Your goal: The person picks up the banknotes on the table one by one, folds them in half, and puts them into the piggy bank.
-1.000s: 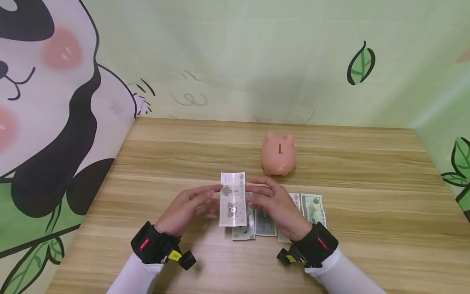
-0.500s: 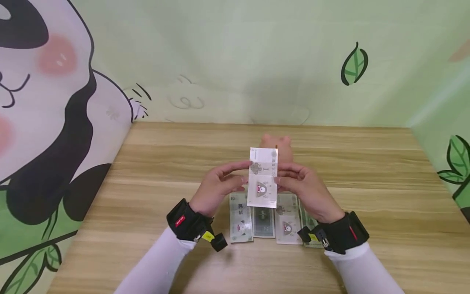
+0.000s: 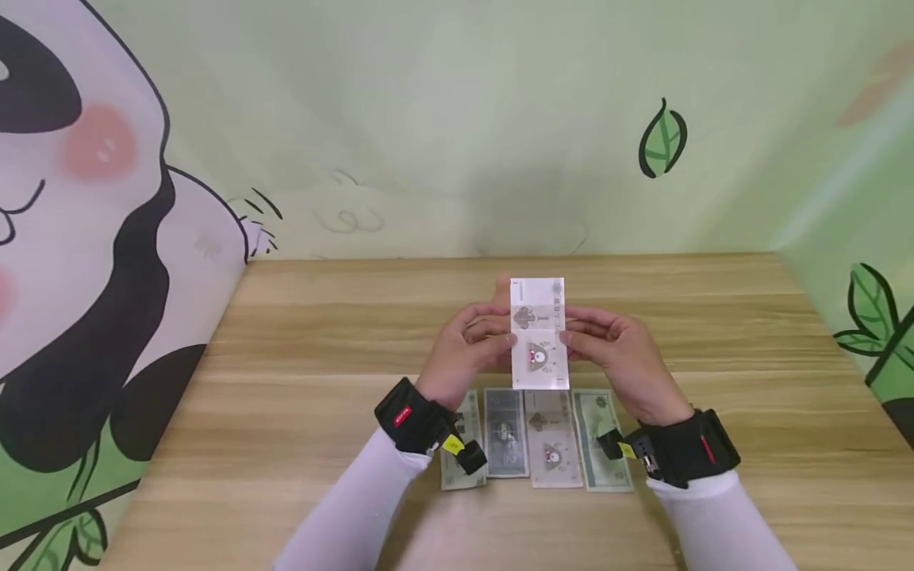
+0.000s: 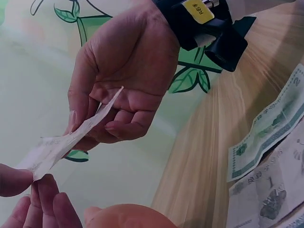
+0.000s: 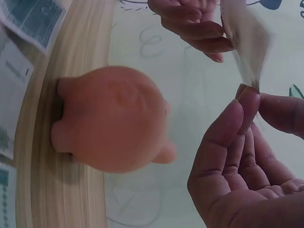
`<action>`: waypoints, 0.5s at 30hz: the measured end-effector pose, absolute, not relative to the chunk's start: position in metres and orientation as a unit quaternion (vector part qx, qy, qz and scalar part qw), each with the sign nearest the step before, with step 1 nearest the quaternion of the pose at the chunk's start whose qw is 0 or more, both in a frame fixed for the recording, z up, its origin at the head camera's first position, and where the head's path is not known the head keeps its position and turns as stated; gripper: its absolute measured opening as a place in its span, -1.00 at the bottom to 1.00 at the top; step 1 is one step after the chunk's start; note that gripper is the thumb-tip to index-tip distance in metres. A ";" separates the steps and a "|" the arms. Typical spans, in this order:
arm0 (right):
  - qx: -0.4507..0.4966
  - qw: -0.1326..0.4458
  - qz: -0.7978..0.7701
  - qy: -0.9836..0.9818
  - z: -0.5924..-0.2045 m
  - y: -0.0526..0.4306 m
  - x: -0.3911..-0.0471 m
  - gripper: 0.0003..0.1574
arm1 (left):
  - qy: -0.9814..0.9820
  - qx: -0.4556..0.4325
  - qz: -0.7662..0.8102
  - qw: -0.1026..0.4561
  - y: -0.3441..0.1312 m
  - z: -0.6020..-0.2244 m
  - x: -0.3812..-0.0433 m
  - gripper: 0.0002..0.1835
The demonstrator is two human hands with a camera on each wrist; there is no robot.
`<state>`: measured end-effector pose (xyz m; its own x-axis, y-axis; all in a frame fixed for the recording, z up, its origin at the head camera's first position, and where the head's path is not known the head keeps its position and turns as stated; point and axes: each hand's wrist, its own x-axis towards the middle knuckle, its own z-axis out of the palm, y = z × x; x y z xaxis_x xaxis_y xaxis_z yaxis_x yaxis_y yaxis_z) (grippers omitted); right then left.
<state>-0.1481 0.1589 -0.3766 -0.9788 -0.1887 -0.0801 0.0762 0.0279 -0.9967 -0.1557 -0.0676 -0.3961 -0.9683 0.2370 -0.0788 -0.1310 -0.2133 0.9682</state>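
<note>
A pale banknote [image 3: 539, 333] is held upright above the table, its printed face with a small cartoon figure turned to the head camera. My left hand [image 3: 460, 349] pinches its left edge between thumb and fingers. On the opposite edge, my right hand [image 3: 628, 361] pinches it the same way. The note looks slightly bent in the left wrist view. Behind it stands a pink piggy bank [image 5: 114, 118], mostly hidden from the head camera and seen from its rounded rear in the right wrist view.
Several more banknotes lie side by side below my hands, among them a dark blue-grey note [image 3: 505, 436], a pale note [image 3: 553, 448] and a green note [image 3: 600, 428]. The wooden table [image 3: 286, 412] ends at a backdrop [image 3: 428, 119] printed with a panda and leaves.
Both hands have carried the banknote right and up, from over the left end of the note row to in front of the piggy bank, which it now mostly covers. The head view has shifted slightly.
</note>
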 end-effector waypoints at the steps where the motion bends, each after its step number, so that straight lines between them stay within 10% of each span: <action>1: -0.037 0.094 -0.695 0.712 -0.377 0.159 -0.148 -0.42 | 0.617 0.041 0.777 0.116 -0.066 -0.396 -0.157 -0.55; 15: -0.022 0.047 -0.708 0.705 -0.378 0.160 -0.148 -0.42 | 0.620 0.052 0.779 0.079 -0.064 -0.397 -0.162 -0.56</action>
